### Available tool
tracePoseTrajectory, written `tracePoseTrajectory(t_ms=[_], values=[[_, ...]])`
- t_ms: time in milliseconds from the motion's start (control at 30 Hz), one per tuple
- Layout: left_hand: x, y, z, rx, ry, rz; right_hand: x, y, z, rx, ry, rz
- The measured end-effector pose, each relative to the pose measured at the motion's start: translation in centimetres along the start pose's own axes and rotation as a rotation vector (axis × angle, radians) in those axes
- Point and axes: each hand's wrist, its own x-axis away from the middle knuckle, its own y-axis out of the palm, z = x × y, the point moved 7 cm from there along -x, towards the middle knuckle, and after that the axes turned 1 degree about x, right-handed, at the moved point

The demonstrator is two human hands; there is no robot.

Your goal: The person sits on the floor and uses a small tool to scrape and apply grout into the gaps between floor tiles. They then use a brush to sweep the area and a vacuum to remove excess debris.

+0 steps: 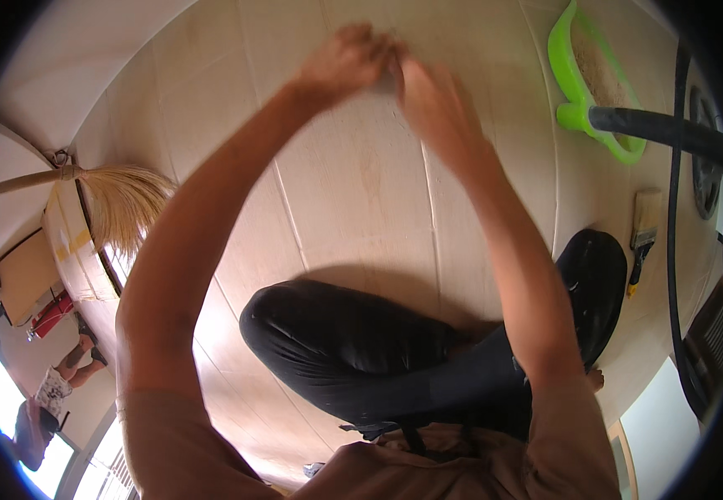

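At the top of the head view, my left hand (353, 60) and my right hand (424, 87) meet above the pale tiled floor (370, 183). Both have curled fingers pressed close around something small, mostly hidden and blurred between them. Both forearms reach up from my lap, where my crossed legs (345, 342) in dark trousers rest on the floor.
At right lie a green dustpan (563, 71) holding dust, with a dark handle, a paintbrush (645, 225) and a black cord (675, 250). At left are a straw broom (128, 200), a cardboard piece (74, 237) and, farther back, another person (49, 400).
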Motion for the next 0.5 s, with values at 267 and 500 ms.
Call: tracePoseTrajectory(t_ms=[267,500], values=[[1.1,0.4,1.8,0.047,-0.028,-0.053,2.1,0.7,0.1,0.046,0.102,-0.176],[-2.0,0.9,-4.3,0.09,-0.198,-0.23,-2.8,0.0,-0.6,0.027,0.021,-0.082]])
